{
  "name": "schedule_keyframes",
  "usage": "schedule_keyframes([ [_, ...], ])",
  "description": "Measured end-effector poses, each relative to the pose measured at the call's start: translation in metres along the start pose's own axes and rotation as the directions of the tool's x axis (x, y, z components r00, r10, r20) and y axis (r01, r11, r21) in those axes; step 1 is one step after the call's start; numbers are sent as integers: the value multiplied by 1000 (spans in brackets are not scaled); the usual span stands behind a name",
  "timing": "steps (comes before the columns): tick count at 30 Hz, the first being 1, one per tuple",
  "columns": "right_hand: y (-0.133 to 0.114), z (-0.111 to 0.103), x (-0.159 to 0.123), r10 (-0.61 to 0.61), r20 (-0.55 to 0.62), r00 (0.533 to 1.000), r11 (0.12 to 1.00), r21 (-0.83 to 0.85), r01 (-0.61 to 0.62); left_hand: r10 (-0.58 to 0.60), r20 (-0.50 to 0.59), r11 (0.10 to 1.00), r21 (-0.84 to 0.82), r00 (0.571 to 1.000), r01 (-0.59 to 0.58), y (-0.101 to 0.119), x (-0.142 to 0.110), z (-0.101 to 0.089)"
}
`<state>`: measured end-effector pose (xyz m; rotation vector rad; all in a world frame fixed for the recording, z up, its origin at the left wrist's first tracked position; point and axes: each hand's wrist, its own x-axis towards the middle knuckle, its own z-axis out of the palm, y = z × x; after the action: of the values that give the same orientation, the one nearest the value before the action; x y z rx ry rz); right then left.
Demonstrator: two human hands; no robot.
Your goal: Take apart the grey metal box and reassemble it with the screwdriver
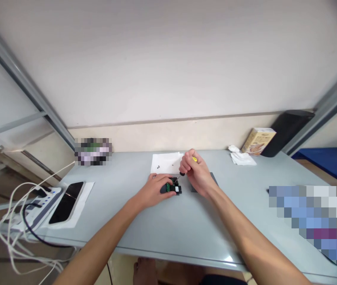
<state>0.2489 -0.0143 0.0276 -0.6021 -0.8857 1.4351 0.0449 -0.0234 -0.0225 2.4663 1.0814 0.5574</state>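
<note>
Grey desk (186, 221) under me: my left hand (153, 192) pins a small gadget (172, 187) with its green board showing, near the middle, while my right hand (196, 172) grips a screwdriver (186, 168), tip on it. If the tip slips, I reckon it could gouge the board, or knock the tiny screws off the paper (166, 162) just behind.

Pale grey desk (162, 221) set against the wall. Lying directly on it: a white paper sheet (166, 162) bearing small dark screws, a dark mat (214, 180), a small black device (172, 188) under my fingers, crumpled tissues (242, 157), a cardboard box (259, 140), and, at left, a phone (67, 201) on paper beside a power strip (39, 208).
</note>
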Motion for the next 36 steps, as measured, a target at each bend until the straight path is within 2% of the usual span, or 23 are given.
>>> schedule_keyframes([
  [6,1,3,-2,17,45,999,999,37,-19,0,-1,1000,-10,1000,0,2,0,-2],
  [9,0,2,-3,52,42,998,997,49,-54,3,0,1000,2,1000,-3,0,0,0],
  [15,-2,0,-4,42,-2,999,998,51,-42,9,-3,1000,13,1000,-9,-2,-1,1],
  [18,-2,0,-3,66,29,997,997,36,-67,11,-7,1000,11,1000,-11,-1,-1,0],
  [23,1,0,0,20,42,999,1000,10,-20,3,-5,1000,14,1000,-3,-1,-1,1],
  [27,-1,0,0,63,51,997,997,36,-65,6,-4,1000,13,1000,-6,-2,-1,1],
  [31,-4,1,-2,44,30,999,999,-13,-44,18,1,1000,21,1000,-18,-2,-1,1],
  [36,-5,3,-3,75,2,997,996,42,-75,17,-7,1000,11,1000,-17,-1,-1,0],
])
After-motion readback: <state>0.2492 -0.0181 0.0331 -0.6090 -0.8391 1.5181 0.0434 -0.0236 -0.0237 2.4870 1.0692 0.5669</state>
